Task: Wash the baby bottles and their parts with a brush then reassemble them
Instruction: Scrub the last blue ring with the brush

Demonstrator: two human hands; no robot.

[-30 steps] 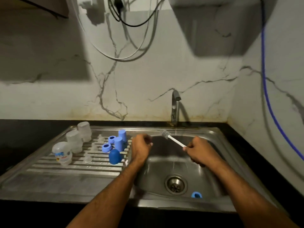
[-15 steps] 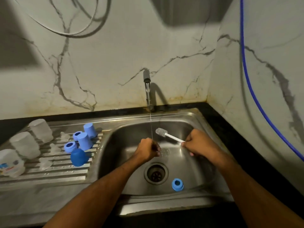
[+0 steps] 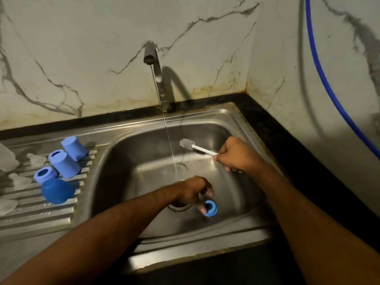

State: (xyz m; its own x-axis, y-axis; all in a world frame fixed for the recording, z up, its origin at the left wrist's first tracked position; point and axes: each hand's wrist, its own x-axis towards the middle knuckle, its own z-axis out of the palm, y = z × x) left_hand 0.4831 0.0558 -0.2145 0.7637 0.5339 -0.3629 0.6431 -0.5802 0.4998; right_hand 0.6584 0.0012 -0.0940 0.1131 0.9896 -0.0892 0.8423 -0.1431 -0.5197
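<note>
Left hand (image 3: 192, 191) down in stainless steel sink basin (image 3: 127, 161), fingers curled over small blue plastic bottle ring (image 3: 211, 208), fingertips touching its rim. Whether ring actually pinched: cannot tell. Ring sits on basin floor just right of drain, opening facing up, directly under left fingertips, well apart from right hand (image 3: 236, 155). Right hand clenched round white handle of grey-bristled bottle brush (image 3: 196, 147), brush head aimed left toward thin water stream from tap (image 3: 153, 58). Left hand nearer; likely lift next, straight up.
</note>
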